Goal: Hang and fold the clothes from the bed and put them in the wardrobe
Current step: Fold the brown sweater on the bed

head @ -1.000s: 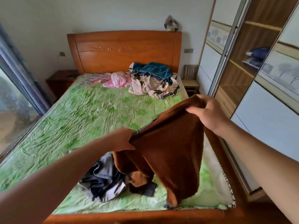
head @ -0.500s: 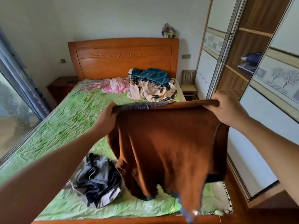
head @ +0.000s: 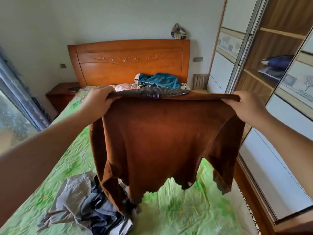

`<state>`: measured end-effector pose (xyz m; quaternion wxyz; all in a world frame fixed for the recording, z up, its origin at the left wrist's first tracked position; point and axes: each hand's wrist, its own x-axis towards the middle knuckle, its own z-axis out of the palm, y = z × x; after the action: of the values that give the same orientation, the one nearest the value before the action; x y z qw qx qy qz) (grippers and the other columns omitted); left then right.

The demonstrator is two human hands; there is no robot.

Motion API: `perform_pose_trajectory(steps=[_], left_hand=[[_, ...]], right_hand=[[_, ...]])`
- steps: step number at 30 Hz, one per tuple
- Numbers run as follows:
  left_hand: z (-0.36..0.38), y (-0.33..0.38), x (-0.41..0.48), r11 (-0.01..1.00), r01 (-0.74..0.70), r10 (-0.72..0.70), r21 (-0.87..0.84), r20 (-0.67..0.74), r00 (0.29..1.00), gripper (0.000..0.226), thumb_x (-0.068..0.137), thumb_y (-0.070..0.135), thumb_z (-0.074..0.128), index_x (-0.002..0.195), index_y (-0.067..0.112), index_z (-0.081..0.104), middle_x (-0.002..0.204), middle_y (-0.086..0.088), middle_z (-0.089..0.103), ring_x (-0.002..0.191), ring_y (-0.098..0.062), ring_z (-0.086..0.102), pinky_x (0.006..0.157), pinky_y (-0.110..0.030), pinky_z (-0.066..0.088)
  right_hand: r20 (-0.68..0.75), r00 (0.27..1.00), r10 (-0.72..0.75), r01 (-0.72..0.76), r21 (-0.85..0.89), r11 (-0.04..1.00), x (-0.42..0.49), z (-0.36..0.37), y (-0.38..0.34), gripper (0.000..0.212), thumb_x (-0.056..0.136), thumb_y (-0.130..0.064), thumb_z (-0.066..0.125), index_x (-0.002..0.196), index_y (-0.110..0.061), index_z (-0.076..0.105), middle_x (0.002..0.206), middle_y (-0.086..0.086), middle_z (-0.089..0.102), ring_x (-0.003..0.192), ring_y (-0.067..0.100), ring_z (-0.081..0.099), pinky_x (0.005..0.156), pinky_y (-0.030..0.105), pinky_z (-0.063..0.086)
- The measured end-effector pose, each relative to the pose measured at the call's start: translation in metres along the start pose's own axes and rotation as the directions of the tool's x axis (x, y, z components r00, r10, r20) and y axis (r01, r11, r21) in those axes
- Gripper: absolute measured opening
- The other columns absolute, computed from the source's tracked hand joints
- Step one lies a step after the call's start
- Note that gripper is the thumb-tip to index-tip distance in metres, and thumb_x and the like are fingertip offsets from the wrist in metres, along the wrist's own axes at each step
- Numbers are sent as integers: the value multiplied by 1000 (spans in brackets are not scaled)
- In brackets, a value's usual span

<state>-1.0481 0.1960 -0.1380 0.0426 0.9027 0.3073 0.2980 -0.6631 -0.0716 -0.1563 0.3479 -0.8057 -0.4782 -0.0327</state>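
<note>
The brown sweater (head: 160, 141) hides the middle of the bed (head: 71, 150) and part of the far clothes pile (head: 160, 80); its collar label (head: 149, 95) is unreadable.

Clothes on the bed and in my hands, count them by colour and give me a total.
Brown sweater: 1, gripped by left hand and right hand.
Grey-blue heap: 1, pieces not separable.
Teal cloth: 1.
Pink cloth: 1.
Total: 4 visible; more may lie behind the sweater.
</note>
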Motion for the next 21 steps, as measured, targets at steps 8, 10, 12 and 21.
perform_pose_trajectory(steps=[8, 10, 12, 21], left_hand=[[62, -62, 40, 945, 286, -250, -158, 213, 944, 22, 100, 33, 59, 109, 15, 68, 96, -12, 68, 89, -33, 63, 81, -45, 53], [72, -73, 46, 948, 286, -220, -140, 360, 907, 28, 97, 45, 60, 99, 19, 71, 88, -7, 69, 82, -27, 65, 76, -42, 54], [80, -82, 49, 951, 292, -199, -107, 510, 837, 32, 90, 54, 65, 88, 23, 71, 81, -5, 70, 75, -22, 67, 72, -39, 54], [131, -120, 76, 962, 274, -195, -11, 676, 710, 20, 81, 35, 82, 87, 22, 68, 78, 1, 68, 73, -18, 65, 67, -32, 49]], right_hand=[[-5, 998, 61, -61, -9, 998, 42, 46, 14, 38, 97, -49, 58, 96, -15, 75, 89, 8, 70, 83, 25, 65, 79, 41, 53], [63, 993, 99, -96, -48, 994, 48, 53, 23, 36, 96, -55, 56, 88, -24, 73, 87, 6, 68, 81, 23, 63, 72, 39, 53], [140, 982, 129, -114, -112, 987, 53, 62, 34, 37, 93, -63, 51, 84, -32, 68, 80, -5, 66, 74, 11, 60, 60, 28, 45], [356, 933, 44, 47, -240, 970, 108, 123, 73, 49, 88, -69, 41, 81, -27, 64, 68, -4, 64, 66, 16, 61, 62, 40, 52]])
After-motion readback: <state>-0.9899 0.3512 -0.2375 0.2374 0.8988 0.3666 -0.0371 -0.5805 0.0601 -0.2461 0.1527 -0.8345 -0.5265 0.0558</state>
